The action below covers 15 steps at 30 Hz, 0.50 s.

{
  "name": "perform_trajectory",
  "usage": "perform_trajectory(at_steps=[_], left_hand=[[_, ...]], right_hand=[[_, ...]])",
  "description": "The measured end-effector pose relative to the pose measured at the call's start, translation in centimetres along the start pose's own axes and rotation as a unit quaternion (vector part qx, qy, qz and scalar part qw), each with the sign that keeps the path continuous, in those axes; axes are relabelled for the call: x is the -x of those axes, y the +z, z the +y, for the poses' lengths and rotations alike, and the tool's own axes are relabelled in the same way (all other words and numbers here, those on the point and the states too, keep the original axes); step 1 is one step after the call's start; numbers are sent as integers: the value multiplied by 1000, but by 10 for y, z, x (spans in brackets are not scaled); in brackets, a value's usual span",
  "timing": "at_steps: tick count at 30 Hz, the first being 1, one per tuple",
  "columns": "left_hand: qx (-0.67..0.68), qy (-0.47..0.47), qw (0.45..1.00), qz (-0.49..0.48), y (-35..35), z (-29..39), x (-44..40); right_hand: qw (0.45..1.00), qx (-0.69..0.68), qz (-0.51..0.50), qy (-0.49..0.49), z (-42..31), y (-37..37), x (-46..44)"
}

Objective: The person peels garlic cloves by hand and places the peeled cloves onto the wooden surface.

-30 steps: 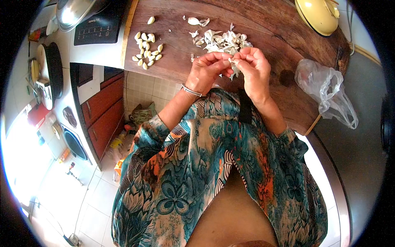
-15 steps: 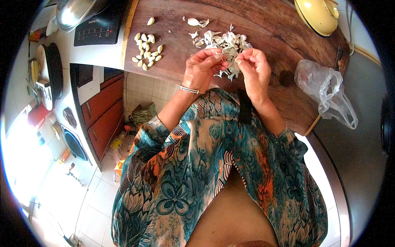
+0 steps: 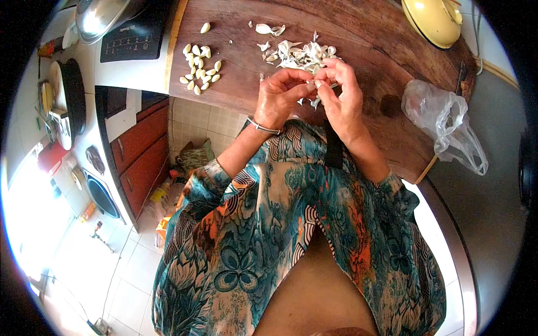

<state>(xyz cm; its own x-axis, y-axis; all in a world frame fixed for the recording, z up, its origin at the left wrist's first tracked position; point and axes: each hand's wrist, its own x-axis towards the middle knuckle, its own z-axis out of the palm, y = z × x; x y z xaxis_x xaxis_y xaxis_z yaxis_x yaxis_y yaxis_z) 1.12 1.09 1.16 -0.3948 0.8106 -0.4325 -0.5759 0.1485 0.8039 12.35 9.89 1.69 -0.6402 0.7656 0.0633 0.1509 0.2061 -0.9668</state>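
Note:
My left hand (image 3: 278, 99) and my right hand (image 3: 343, 102) meet fingertip to fingertip over the wooden slab (image 3: 241, 73). Between the pinched thumbs and fingers of both hands is a small pale garlic clove (image 3: 312, 83), mostly covered by the fingertips. Just beyond the hands lies a heap of papery garlic skins (image 3: 302, 55), partly hidden by my right fingers. To the left, several peeled garlic cloves (image 3: 197, 63) are grouped on the wood, with a single clove (image 3: 205, 27) apart above them.
A crumpled clear plastic bag (image 3: 440, 115) hangs over the slab's right edge. At the far right corner stands a yellow enamel pot or lid (image 3: 434, 25), with a knife (image 3: 461, 78) nearby. An induction hob (image 3: 131, 42) and a metal lid (image 3: 103, 19) are at the upper left.
My hands have come together; the fingertips that were apart now touch. My right hand has shifted slightly left and my left hand slightly right. The cloves on the wood have not moved.

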Motion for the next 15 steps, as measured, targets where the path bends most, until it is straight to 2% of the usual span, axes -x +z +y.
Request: perform_trajectory(at_steps=[4,7,12,15], left_hand=[[9,7,1000,6,0,0,-1],[0,25,1000,0,-1,-2,-2],[-4,23,1000,4,0,-1,-1],[54,-4,998,23,-2,0,-4]], right_hand=[[999,-39,-16,29,-3,0,0],[1000,-3,-30,6,1,-1,0],[999,25,-17,26,1,1,3],[999,49,10,21,6,-1,6]])
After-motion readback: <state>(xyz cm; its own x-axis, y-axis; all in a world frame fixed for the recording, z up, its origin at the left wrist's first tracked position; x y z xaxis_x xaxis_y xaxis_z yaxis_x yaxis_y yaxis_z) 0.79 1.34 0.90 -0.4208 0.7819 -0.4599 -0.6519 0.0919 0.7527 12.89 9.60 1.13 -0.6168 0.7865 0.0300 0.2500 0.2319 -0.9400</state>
